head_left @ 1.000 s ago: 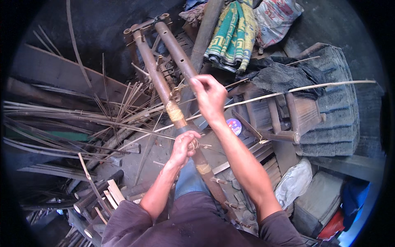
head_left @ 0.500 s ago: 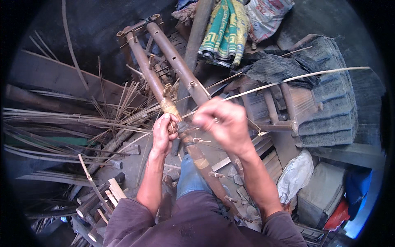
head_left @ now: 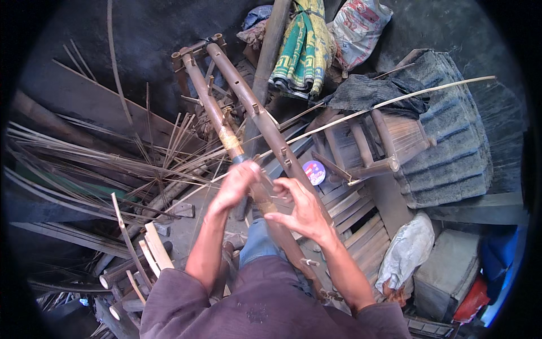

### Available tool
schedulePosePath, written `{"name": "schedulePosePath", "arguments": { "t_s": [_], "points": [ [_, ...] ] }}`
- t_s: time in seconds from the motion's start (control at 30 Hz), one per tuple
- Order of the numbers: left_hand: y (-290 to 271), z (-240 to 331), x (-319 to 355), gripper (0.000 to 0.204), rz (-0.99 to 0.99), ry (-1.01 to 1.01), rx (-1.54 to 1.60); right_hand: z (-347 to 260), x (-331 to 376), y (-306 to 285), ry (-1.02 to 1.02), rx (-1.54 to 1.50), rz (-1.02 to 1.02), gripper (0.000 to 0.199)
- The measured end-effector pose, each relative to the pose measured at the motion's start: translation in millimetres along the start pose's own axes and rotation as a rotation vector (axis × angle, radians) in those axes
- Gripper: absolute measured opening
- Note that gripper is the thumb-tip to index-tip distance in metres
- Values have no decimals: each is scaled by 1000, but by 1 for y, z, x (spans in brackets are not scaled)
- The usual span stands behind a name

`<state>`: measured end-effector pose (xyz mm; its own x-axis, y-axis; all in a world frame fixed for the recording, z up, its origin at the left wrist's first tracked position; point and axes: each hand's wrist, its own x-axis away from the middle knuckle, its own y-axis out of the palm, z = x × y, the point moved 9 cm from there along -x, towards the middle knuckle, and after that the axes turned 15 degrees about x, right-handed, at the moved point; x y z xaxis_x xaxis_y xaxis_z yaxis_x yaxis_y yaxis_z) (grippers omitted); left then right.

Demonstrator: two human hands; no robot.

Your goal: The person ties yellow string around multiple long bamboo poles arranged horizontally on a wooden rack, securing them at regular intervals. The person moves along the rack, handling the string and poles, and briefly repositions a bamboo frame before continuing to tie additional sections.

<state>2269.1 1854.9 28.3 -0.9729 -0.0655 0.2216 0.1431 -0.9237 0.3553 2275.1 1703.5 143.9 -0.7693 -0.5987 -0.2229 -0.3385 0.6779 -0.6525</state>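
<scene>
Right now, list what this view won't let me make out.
All in the head view:
- Left hand: blurred, apparently by motion; whether it grips anything is unclear.
- Wrapped pole: a stretch is hidden behind the left hand.
- White bag: its own wall hides any contents.
- Purple disc: its print is too small to read.

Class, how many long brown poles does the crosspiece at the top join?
2: the left pole, partly hidden by the left hand, and the right pole, beside it.
</scene>
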Motion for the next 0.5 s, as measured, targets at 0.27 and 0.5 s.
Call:
{"name": "schedulePosePath", "arguments": {
  "t_s": [0.27, 0.5],
  "points": [
    [-110, 68, -83, 43, 514, 275, -902, 36, 182, -21, 470, -209, -42, 31],
    [-88, 74, -104, 17, 446, 517, -1284, 75, 343, -66, 822, -155, 104, 23]
  ]
}}
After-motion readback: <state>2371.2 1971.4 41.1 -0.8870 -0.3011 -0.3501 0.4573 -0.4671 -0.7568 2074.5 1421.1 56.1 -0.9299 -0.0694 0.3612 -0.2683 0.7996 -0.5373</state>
